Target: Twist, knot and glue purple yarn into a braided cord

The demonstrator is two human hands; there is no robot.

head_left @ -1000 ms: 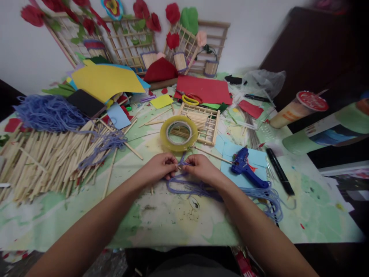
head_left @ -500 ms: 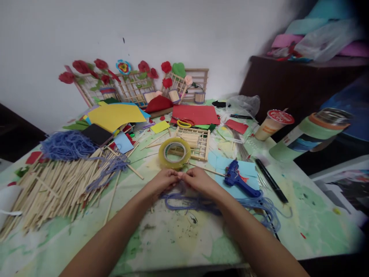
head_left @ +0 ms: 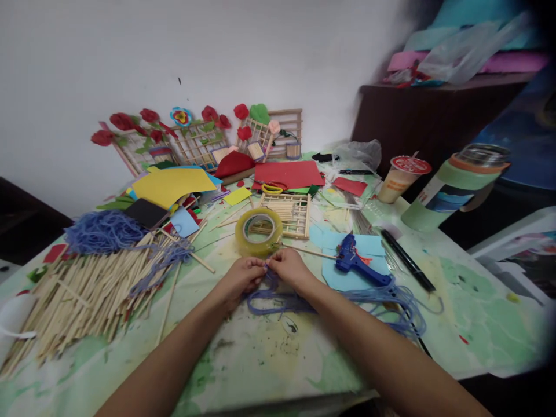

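My left hand (head_left: 247, 274) and my right hand (head_left: 290, 267) meet fingertip to fingertip over the middle of the table. Both are closed in a pinch on blue-purple yarn (head_left: 278, 302), a bit of which shows between the fingertips. Its loops hang below my hands and run along the table to the right. Just beyond my fingers lies a roll of clear yellowish tape (head_left: 259, 233). Behind the roll is a small lattice of wooden sticks (head_left: 306, 217). A blue glue gun (head_left: 364, 265) rests on light blue paper (head_left: 336, 281), right of my right hand.
Loose wooden sticks (head_left: 87, 295) and a yarn heap (head_left: 104, 231) cover the left. Yellow paper (head_left: 174, 186), red paper (head_left: 289, 174) and scissors (head_left: 272, 189) lie farther back. A drink cup (head_left: 402, 179), a green bottle (head_left: 447, 188) and a black marker (head_left: 407, 260) stand or lie right.
My hands stay together, with the fingertips slightly shifted and purple yarn now showing between them. The whole view has turned a little to the right; the table things lie as before.
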